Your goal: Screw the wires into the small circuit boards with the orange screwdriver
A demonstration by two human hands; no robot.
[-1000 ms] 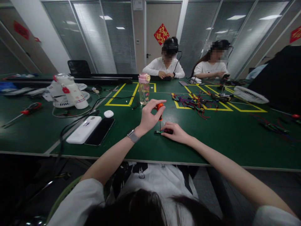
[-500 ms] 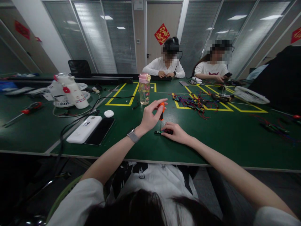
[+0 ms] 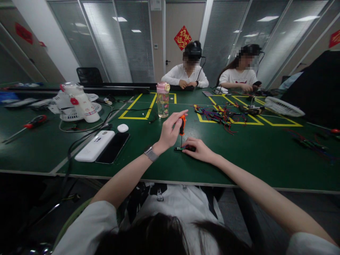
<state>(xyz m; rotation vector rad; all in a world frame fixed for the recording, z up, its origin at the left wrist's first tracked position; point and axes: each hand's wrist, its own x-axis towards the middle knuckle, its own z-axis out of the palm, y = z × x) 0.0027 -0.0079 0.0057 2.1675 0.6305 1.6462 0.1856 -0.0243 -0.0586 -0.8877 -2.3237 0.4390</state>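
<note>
My left hand [image 3: 170, 131] is closed round the orange and black handle of a screwdriver [image 3: 182, 126], its fingers near the top. The screwdriver stands upright, and its thin shaft reaches down to a small green circuit board [image 3: 179, 149] lying on the table. My right hand [image 3: 198, 150] rests on the table with its fingers closed on the right part of the board, where dark and coloured wires show. The fingers partly hide the board, and the screwdriver's tip is too small to make out.
A pink-lidded bottle [image 3: 163, 101] stands beyond my left hand. On the left lie a phone [image 3: 113, 148], a white power bank [image 3: 95, 146] and a black cable. A heap of wired boards [image 3: 223, 114] lies ahead right. Two people [image 3: 186, 76] sit across the table [image 3: 255, 152].
My left fingers have shifted slightly on the screwdriver, so more of its dark handle shows. The right hand and the circuit board stay in place.
</note>
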